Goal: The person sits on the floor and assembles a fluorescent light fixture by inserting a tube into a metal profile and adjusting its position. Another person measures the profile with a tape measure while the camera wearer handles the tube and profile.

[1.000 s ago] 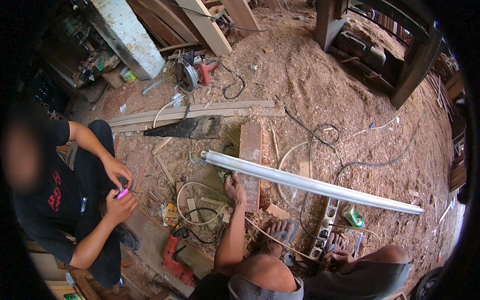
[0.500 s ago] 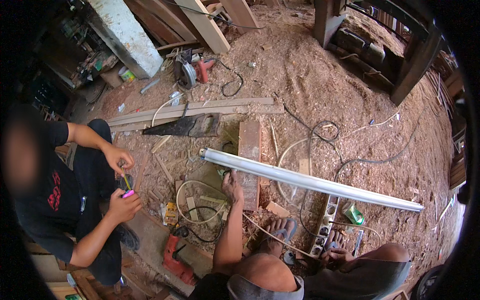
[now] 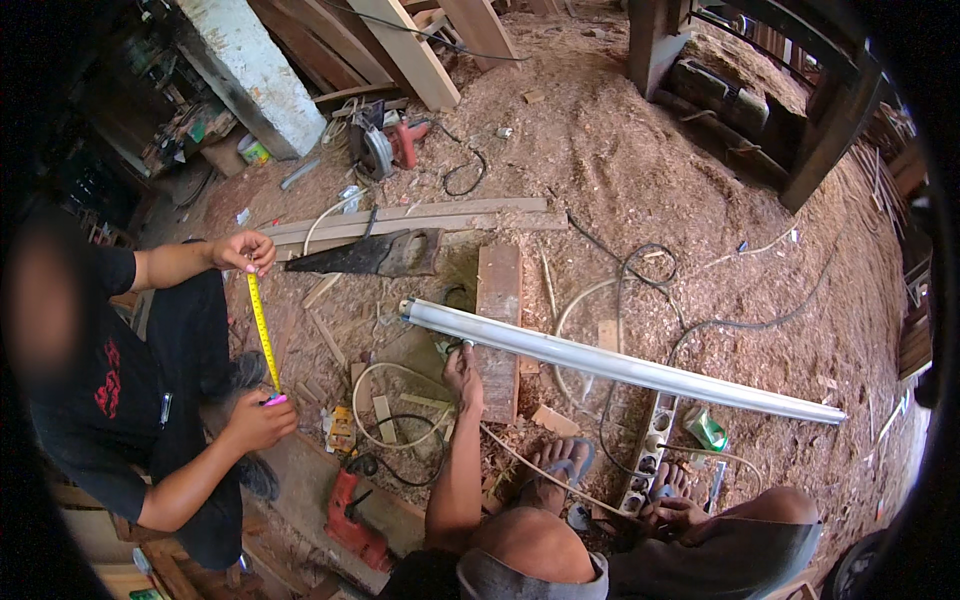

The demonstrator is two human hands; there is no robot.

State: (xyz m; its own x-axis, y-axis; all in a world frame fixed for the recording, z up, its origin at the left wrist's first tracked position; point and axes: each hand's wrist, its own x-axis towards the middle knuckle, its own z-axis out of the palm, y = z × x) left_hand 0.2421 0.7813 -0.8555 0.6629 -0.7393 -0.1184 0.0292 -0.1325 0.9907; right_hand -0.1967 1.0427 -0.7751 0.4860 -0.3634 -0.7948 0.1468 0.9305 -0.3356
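Note:
A long white tube light fixture point(image 3: 620, 362) slants across the middle, over a wooden board point(image 3: 498, 275). My left hand point(image 3: 463, 376) is closed at the fixture's lower edge near its left end, the fingertips partly hidden there. Low on the right, by my foot and bent knee, my right hand point(image 3: 676, 514) has its fingers curled together; what they hold, if anything, cannot be made out. A power strip point(image 3: 650, 450) lies just beyond it. At the left, a seated person stretches a yellow tape measure point(image 3: 261, 325) between both hands.
Wood shavings cover the ground. A handsaw point(image 3: 375, 252) and long wooden strips point(image 3: 480, 213) lie beyond the fixture, with a circular saw point(image 3: 385, 143) farther off. A red power drill point(image 3: 355, 520) is near left. Cables point(image 3: 640, 262) loop around, and a green can point(image 3: 706, 430) sits by the strip.
The other person has raised one hand and drawn the tape out longer. The fixture and my two hands have hardly moved.

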